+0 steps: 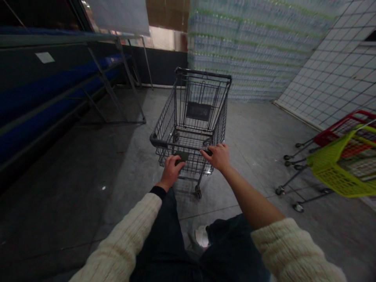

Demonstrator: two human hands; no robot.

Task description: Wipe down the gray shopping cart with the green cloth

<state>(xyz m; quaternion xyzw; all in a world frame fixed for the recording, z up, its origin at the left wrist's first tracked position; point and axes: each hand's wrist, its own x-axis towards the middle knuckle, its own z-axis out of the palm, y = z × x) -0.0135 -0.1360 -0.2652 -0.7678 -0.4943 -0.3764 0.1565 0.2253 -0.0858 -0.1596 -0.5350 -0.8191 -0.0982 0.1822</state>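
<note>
In the head view, the left hand (172,171) and the right hand (216,156) sit well apart on the cart handle (192,148) of a wire shopping cart (176,117), which stands on the floor directly ahead of the person. The left hand is closed around a dark green grip (182,156), while the right hand's fingers (207,153) curl over the bar near the opposite end. So far, the hands are on the handle and the cart stands square in front of the body; nothing but a dark sign plate (198,111) on the far wall can be made out in the basket. Beyond the cart rises a tall stack of shrink-wrapped water bottles (249,51). Left of the cart, a wide strip of grey floor (73,196) runs to a metal shelf frame (117,68) beside a long blue-trimmed display unit (44,98). Right of the cart, the room is narrower: a red cart (343,131) and a yellow-green cart (340,166) stand near it, in front of a white tiled wall (331,66). Cream knit sleeves (117,243) and dark trousers (164,243) fill the lower edge behind the cart.
</note>
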